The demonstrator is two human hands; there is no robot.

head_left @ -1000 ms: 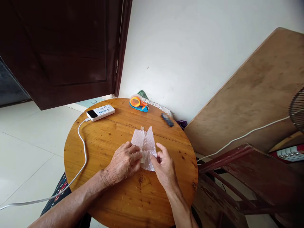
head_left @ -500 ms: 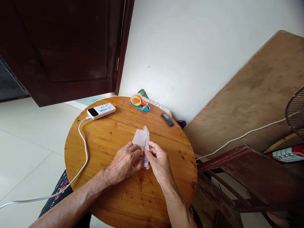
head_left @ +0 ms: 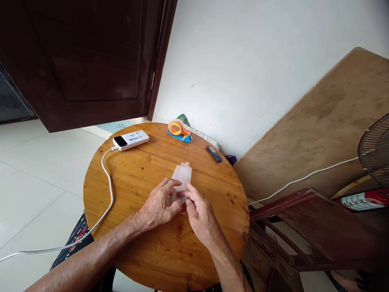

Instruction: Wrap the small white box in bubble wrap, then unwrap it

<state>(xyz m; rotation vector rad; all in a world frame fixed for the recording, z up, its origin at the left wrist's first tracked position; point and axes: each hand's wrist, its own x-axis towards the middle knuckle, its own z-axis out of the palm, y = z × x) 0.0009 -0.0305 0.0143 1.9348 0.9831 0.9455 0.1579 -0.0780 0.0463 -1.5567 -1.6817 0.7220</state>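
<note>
A small piece of clear bubble wrap (head_left: pixel 183 175) lies folded on the round wooden table (head_left: pixel 136 182), near its middle. My left hand (head_left: pixel 158 205) presses on its left side, fingers curled over the fold. My right hand (head_left: pixel 200 217) holds its right side, fingers laid across the wrap. Both hands meet over the near half of the bubble wrap, which they hide. Something small seems folded inside; I cannot tell what.
At the table's far edge lie a white power bank (head_left: pixel 130 140) with a white cable (head_left: pixel 107 182) trailing off left, an orange and blue tape dispenser (head_left: pixel 178 130) and a small dark object (head_left: pixel 214 154). A wooden board (head_left: pixel 328 121), a fan (head_left: pixel 375 150) and a wooden chair (head_left: pixel 306 231) stand right.
The bubble wrap was spread open a second ago. My hands have folded it over into a narrow strip and closed in on it.
</note>
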